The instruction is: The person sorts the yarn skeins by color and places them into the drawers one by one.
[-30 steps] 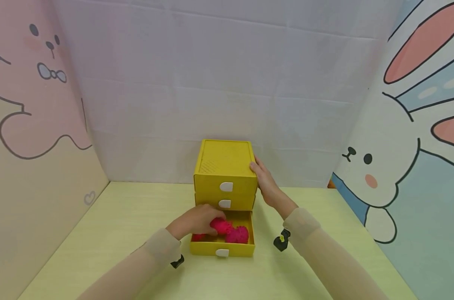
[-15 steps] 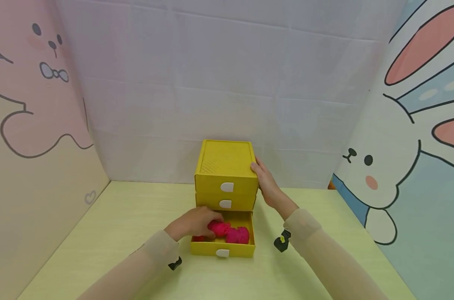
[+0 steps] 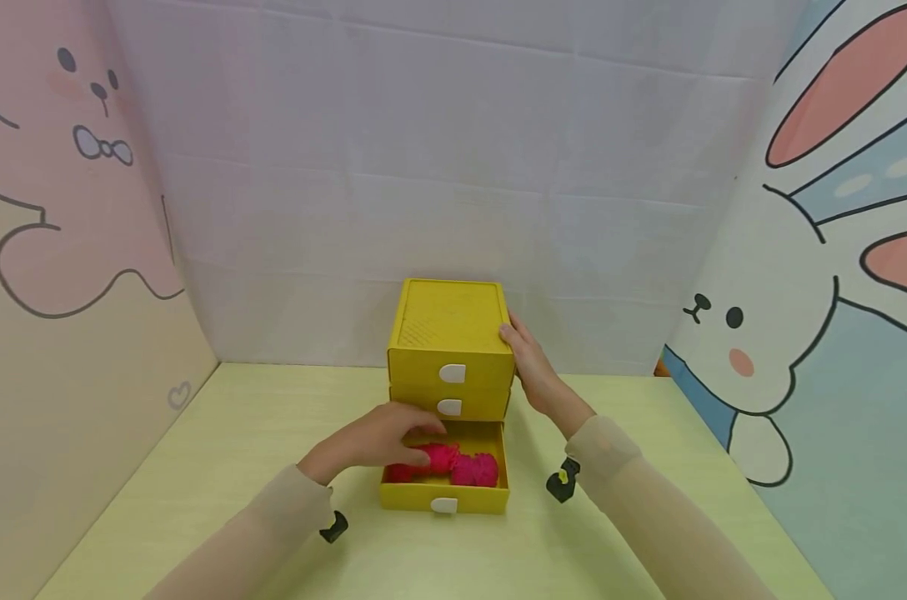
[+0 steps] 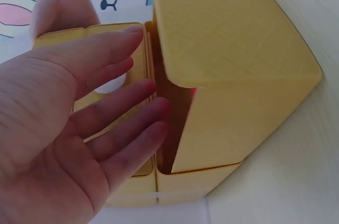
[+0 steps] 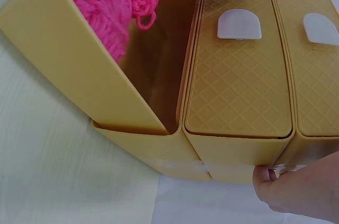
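Note:
A yellow drawer cabinet [image 3: 453, 312] has its bottom drawer [image 3: 444, 497] pulled out. Inside lie bundles of pink yarn [image 3: 476, 470], red-pink on the left and deeper magenta on the right. My left hand [image 3: 378, 435] hovers over the drawer's left side, fingers spread and holding nothing; in the left wrist view its palm shows bare. It partly covers the yarn in the head view. My right hand [image 3: 534, 367] rests against the cabinet's right side, thumb at the top edge. In the right wrist view, two yarn bundles [image 5: 100, 12] show loose strands.
The two upper drawers, with white tabs [image 3: 452, 373], are pushed in. A pale yellow-green table [image 3: 273, 417] carries the cabinet, with a white sheet [image 3: 453, 167] behind it. Cartoon-printed panels [image 3: 799, 375] stand at both sides.
My left hand has let go of the red-pink yarn, lifted slightly and drawn back left, its fingers spreading. The yarn stays in the drawer. My right hand keeps its place.

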`<state>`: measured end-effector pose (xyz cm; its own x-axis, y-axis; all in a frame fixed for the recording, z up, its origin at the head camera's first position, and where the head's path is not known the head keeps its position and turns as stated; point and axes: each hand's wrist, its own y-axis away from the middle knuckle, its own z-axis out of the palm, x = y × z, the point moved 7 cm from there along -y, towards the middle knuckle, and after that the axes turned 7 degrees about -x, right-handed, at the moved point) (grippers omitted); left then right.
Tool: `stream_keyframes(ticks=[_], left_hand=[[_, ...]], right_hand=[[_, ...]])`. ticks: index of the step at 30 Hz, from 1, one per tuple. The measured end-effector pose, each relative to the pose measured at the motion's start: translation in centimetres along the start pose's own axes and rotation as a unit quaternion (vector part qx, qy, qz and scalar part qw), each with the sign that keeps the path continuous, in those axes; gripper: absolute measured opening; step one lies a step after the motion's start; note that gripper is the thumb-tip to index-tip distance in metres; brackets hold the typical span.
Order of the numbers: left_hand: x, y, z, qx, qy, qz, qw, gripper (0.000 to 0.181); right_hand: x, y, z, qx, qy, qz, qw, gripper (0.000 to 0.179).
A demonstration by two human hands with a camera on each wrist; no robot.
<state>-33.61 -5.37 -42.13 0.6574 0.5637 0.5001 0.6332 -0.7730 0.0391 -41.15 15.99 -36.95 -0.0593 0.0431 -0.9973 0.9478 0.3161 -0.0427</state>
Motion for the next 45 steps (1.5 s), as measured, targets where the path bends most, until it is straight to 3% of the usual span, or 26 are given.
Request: stream_keyframes(ticks=[5, 12, 20, 24, 29, 36, 41, 45], left_hand=[[0.5, 1.1, -0.1, 0.007, 0.026, 0.006, 0.9996, 0.037], [1.1, 2.9, 0.6, 0.010, 0.056, -0.017, 0.9983, 0.040], [2.2, 4.6, 0.5, 0.060, 0.079, 0.007, 0.9950, 0.040], [2.4, 5.2, 0.9, 0.070, 0.123, 0.016, 0.9898, 0.037], [3.0, 5.7, 2.2, 0.061, 0.201, 0.023, 0.9774, 0.027], [3.0, 6.0, 4.6, 0.037, 0.275, 0.024, 0.9604, 0.026], [2.5, 6.0, 6.6, 0.006, 0.360, -0.008, 0.9331, 0.032], [1.9, 6.0, 8.0, -0.021, 0.401, -0.046, 0.9147, 0.041]], right_hand=[[-0.1, 0.1, 0.1, -0.001, 0.000, -0.001, 1.0000, 0.064], [-0.3, 0.4, 0.2, 0.000, 0.000, 0.001, 1.0000, 0.065], [-0.6, 0.4, 0.2, 0.001, 0.002, 0.001, 1.0000, 0.065], [-0.6, 0.4, 0.3, -0.001, 0.000, -0.001, 1.0000, 0.065], [-0.6, 0.4, 0.3, 0.001, 0.002, 0.001, 1.0000, 0.065], [-0.5, 0.3, 0.2, 0.003, 0.000, 0.000, 1.0000, 0.065], [-0.4, 0.3, 0.3, 0.002, 0.000, -0.003, 1.0000, 0.065], [-0.2, 0.2, 0.2, 0.003, -0.001, -0.002, 1.0000, 0.065]])
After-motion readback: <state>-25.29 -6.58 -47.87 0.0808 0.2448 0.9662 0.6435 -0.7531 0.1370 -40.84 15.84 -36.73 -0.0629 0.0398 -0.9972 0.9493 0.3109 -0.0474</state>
